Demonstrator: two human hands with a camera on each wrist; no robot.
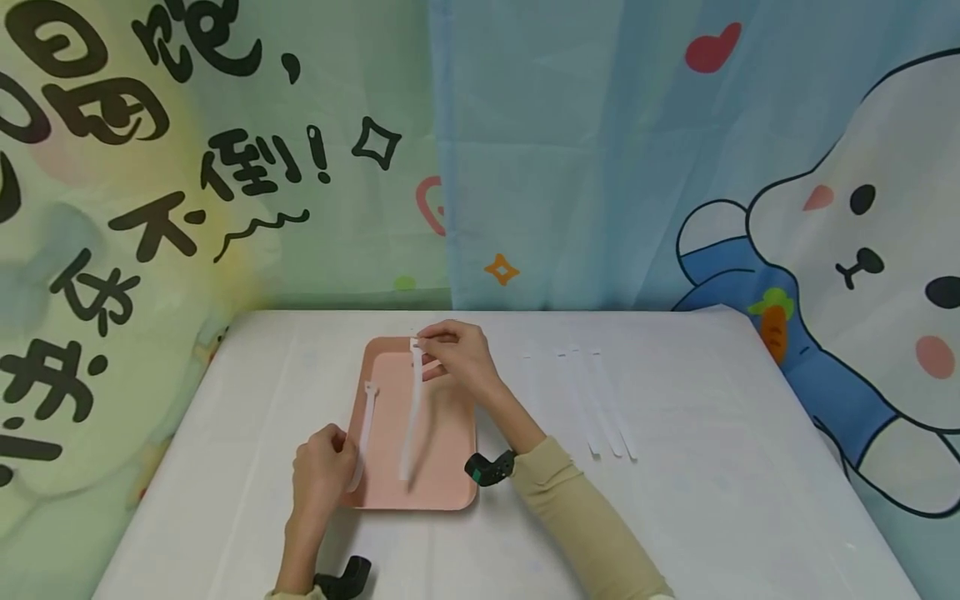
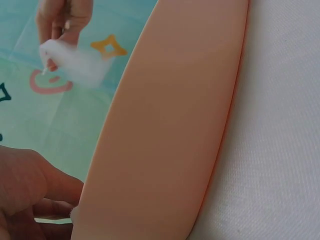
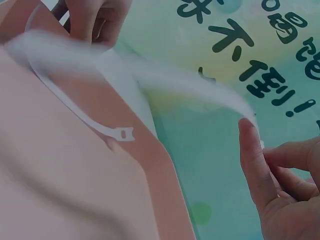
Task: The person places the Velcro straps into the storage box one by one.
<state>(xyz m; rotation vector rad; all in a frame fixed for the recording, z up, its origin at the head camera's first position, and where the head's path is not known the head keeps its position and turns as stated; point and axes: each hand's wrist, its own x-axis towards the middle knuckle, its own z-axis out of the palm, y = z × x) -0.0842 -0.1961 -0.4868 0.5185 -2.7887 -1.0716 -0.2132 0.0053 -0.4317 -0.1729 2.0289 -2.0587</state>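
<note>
My right hand [image 1: 456,354] pinches one end of a white cable strap [image 1: 412,408], which hangs over the middle of a pink tray [image 1: 468,492]. In the right wrist view that strap is blurred. A second white strap [image 3: 90,120] with a slotted head [image 3: 123,134] lies along the tray's left side. At the tray's left rim is my left hand [image 1: 322,467], fingers curled and fingertips close against the second strap. The left wrist view has its fingertips partly hidden by the tray wall, so I cannot tell whether they pinch that strap.
Several more white straps [image 1: 617,446] lie side by side on the white table [image 1: 712,517], right of the tray. A printed curtain [image 1: 555,167] hangs behind the table. Each wrist wears a black camera [image 1: 490,469].
</note>
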